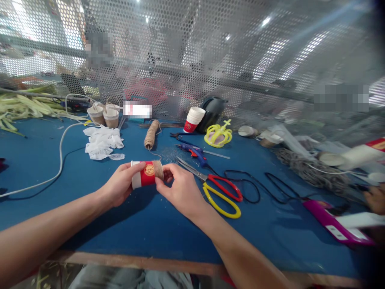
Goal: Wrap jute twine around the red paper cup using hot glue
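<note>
A red and white paper cup [141,176] with a gold emblem lies on its side in the air just above the blue table. Several turns of brown twine [158,170] wrap around its right end. My left hand [122,182] is closed around the cup's white rim end. At the twine-wrapped end, my right hand [179,186] has thumb and fingers pressed to the cup. From the wrapped end a loose strand runs back to a twine spool [152,134] lying behind the cup.
Scissors [216,188] with red and yellow handles lie right of my hands, near a blue glue gun [194,153]. Behind are stacked cups [194,119] and a yellow crown [218,134]. White gloves [102,141] lie left; a purple power strip [333,220] and another person's hand [375,199] are right.
</note>
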The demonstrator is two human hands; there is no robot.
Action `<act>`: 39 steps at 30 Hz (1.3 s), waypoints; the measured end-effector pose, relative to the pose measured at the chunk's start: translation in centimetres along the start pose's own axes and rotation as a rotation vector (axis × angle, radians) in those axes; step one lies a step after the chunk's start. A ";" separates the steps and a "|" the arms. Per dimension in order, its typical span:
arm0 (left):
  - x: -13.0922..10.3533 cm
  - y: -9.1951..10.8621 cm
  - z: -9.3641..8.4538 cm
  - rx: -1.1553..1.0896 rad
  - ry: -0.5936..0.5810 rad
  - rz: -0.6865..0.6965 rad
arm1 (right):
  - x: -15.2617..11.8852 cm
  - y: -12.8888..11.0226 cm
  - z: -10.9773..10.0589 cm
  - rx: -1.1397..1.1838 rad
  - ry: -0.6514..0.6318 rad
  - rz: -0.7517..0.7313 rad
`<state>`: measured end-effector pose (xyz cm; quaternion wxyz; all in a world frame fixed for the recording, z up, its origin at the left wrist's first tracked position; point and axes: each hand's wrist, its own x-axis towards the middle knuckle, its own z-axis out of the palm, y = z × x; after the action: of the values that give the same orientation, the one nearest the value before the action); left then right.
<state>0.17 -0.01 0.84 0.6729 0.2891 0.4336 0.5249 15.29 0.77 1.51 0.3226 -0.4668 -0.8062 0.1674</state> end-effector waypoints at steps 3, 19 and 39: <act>0.1 -0.2 -0.1 0.025 -0.008 0.030 | 0.0 -0.2 -0.2 0.012 0.002 0.018; 0.1 1.3 -0.9 0.013 -0.273 -0.041 | 0.8 0.4 -3.2 0.461 -0.257 0.132; -0.1 0.0 -1.3 0.315 -0.237 0.091 | 1.1 0.9 -1.9 0.345 -0.171 0.248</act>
<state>-1.00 -0.16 0.26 0.6412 0.4697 0.4146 0.4431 16.78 2.11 2.75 0.3049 -0.4844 -0.7265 0.3803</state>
